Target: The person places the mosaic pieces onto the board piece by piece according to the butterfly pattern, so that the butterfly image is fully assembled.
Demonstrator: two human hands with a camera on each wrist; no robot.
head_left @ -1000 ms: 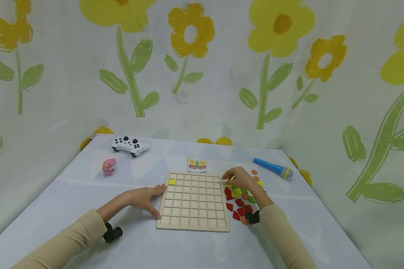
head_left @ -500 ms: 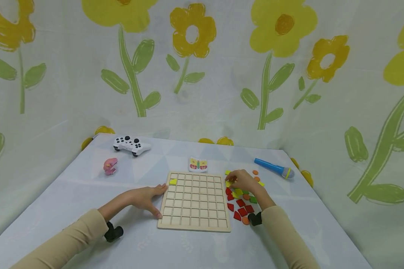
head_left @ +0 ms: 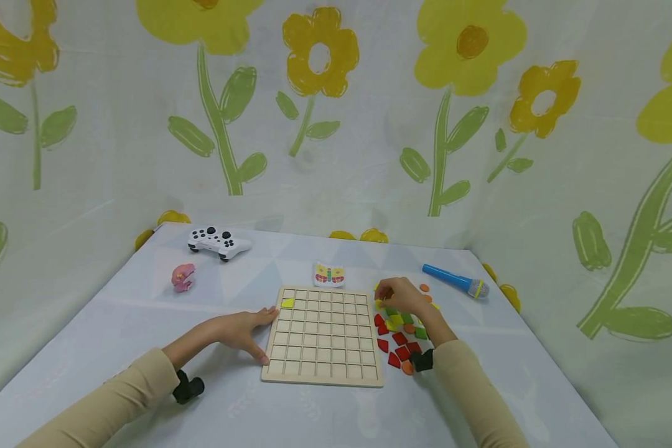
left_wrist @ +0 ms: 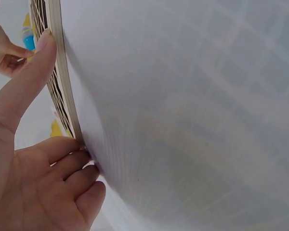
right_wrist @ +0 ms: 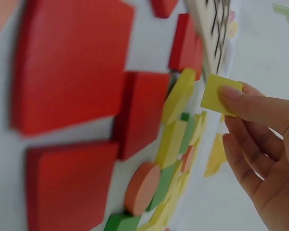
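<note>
A square wooden grid board [head_left: 323, 382] lies on the table, with one yellow tile [head_left: 287, 303] in its upper left part. My left hand [head_left: 243, 330] is at the board's left edge, its thumb and fingers spread apart. In the left wrist view, the thumb [left_wrist: 36, 67] lies along the board's side and the relaxed fingers touch farther along it. My right hand [head_left: 401, 295], just beyond the board's right edge, pinches a yellow square tile [right_wrist: 220, 94] between thumb and fingers. Under and beside it are loose red tiles [right_wrist: 72, 185], yellow, green and orange ones.
A butterfly pattern card [head_left: 329, 274] is behind the board. A blue toy microphone [head_left: 453, 279] lies at the back right. At the back left are a white game controller [head_left: 218, 242] and a small pink toy [head_left: 183, 277].
My right hand has shifted slightly right over the loose tiles, then slightly back left. The left hand stays at the board's edge.
</note>
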